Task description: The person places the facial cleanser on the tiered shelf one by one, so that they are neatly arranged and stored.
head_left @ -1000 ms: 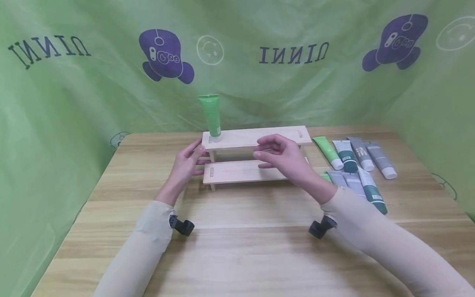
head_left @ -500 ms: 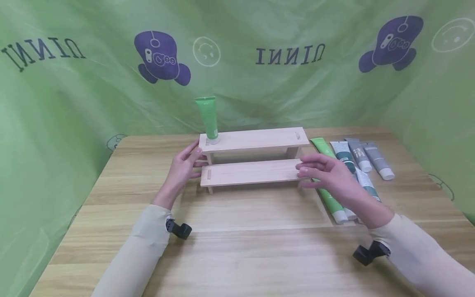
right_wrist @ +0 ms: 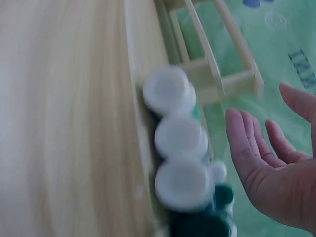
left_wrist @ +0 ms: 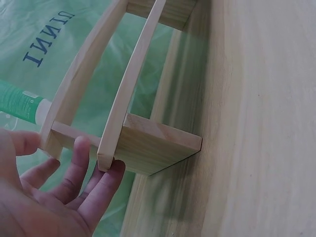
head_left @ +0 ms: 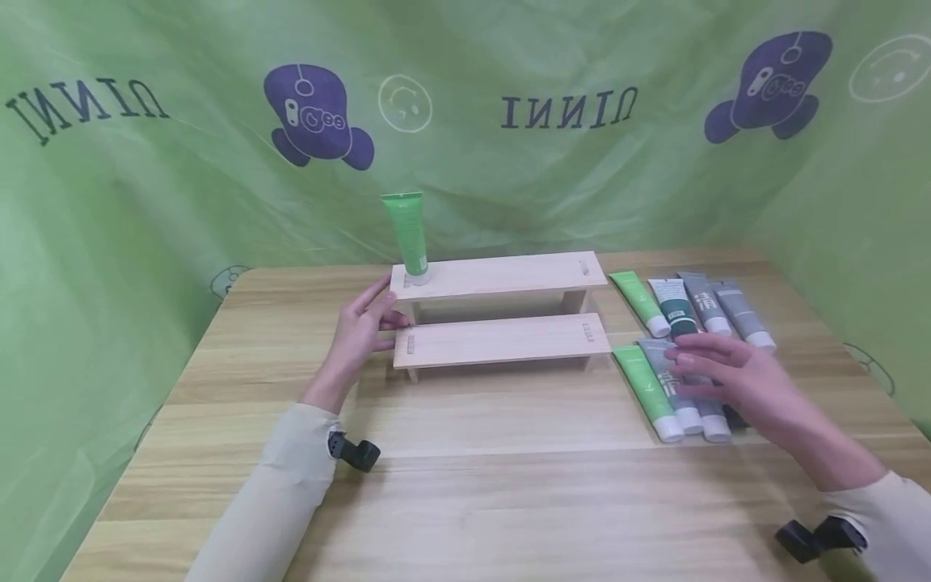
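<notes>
A two-tier wooden shelf (head_left: 502,338) stands on the table. My left hand (head_left: 355,335) is at its left end, the fingers loosely bent. In the left wrist view, the fingertips (left_wrist: 116,169) touch the end of the lower board, and the thumb is beside the upper board's end. A green squeeze tube (head_left: 409,234) stands on its white cap at the upper board's left. My right hand (head_left: 735,376) holds nothing and hovers over squeeze tubes lying to the right, overlapping some of them. Near it are a green tube (head_left: 646,392) and a grey tube (head_left: 663,372).
Behind the front tubes lie another green tube (head_left: 640,301), a white-and-dark-green tube (head_left: 675,305) and two grey tubes, one at the far right (head_left: 743,314). A printed green cloth (head_left: 465,186) hangs behind the wooden table (head_left: 465,509).
My right hand has moved right, from in front of the shelf past its right end to over the tubes. The left hand stays at the shelf's left end, and the upright green tube stays put.
</notes>
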{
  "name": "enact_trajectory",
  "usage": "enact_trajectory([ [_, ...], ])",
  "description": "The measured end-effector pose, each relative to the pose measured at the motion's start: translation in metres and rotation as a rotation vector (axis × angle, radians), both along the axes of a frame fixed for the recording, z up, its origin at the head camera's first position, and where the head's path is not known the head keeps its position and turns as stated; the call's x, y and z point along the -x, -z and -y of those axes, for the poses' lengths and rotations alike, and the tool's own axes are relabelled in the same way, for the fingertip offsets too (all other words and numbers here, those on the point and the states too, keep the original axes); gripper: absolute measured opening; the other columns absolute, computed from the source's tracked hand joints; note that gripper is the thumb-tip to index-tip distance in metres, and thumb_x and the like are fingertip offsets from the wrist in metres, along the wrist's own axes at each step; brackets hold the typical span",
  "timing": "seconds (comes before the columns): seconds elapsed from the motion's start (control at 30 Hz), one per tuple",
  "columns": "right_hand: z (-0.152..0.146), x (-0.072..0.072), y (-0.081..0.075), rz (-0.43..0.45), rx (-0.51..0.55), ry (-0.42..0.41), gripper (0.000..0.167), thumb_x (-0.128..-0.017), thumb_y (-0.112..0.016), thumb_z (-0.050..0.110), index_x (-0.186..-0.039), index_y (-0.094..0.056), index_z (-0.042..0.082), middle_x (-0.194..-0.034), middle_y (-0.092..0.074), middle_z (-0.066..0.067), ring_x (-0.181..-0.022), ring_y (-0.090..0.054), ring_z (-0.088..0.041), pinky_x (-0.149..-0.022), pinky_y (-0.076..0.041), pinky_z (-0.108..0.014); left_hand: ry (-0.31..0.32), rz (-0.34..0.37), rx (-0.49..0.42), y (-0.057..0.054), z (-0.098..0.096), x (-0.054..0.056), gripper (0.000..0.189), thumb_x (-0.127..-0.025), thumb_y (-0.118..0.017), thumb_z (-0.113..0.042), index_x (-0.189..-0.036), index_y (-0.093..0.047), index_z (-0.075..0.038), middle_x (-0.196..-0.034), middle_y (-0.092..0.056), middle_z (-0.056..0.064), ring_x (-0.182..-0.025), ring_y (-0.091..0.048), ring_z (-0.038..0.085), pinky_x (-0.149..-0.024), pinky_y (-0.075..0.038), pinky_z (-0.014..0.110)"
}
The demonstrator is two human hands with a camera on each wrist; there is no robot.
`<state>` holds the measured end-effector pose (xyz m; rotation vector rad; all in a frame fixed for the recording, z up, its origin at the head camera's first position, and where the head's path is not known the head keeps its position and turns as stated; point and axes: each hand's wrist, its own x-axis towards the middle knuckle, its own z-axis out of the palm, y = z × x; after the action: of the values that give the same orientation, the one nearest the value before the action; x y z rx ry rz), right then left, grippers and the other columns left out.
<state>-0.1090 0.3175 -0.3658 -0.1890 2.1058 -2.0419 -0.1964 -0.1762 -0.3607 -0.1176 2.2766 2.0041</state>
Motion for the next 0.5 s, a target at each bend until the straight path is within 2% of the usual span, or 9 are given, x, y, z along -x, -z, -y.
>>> enact_trajectory([
  [0.2, -0.034, -0.007, 0.011, 0.017, 0.08, 0.001, 0.029, -0.101, -0.053, -0.006, -0.126, -0.064, 0.005, -0.118, -0.07, -0.005, -0.101, -0.071, -0.019, -0.082, -0.059, -0.036, -0.012, -0.005, 0.018, 0.0, -0.002, 0.0, 0.05, -0.106, -0.05, -0.039, -0.155, -0.039, -0.035, -0.099, -0.072, 0.014, -0.101, -0.069, 0.028, -0.088, -0.057, 0.047],
  [0.33, -0.053, -0.009, 0.014, 0.048, 0.155, -0.011, 0.036, -0.102, -0.047, -0.01, -0.128, -0.064, 0.007, -0.117, -0.071, -0.008, -0.101, -0.07, -0.02, -0.083, -0.059, -0.037, -0.019, 0.0, 0.021, 0.0, -0.002, 0.001, 0.052, -0.105, -0.049, -0.045, -0.155, -0.038, -0.035, -0.102, -0.072, 0.016, -0.102, -0.069, 0.028, -0.089, -0.057, 0.049],
  [0.5, -0.073, -0.01, 0.015, 0.075, 0.158, -0.006, 0.039, -0.103, -0.044, -0.01, -0.128, -0.066, 0.011, -0.118, -0.071, -0.007, -0.1, -0.07, -0.02, -0.082, -0.059, -0.035, -0.037, 0.008, 0.035, 0.001, -0.004, 0.002, 0.055, -0.104, -0.048, -0.05, -0.156, -0.038, -0.035, -0.101, -0.073, 0.015, -0.1, -0.07, 0.027, -0.087, -0.057, 0.049],
])
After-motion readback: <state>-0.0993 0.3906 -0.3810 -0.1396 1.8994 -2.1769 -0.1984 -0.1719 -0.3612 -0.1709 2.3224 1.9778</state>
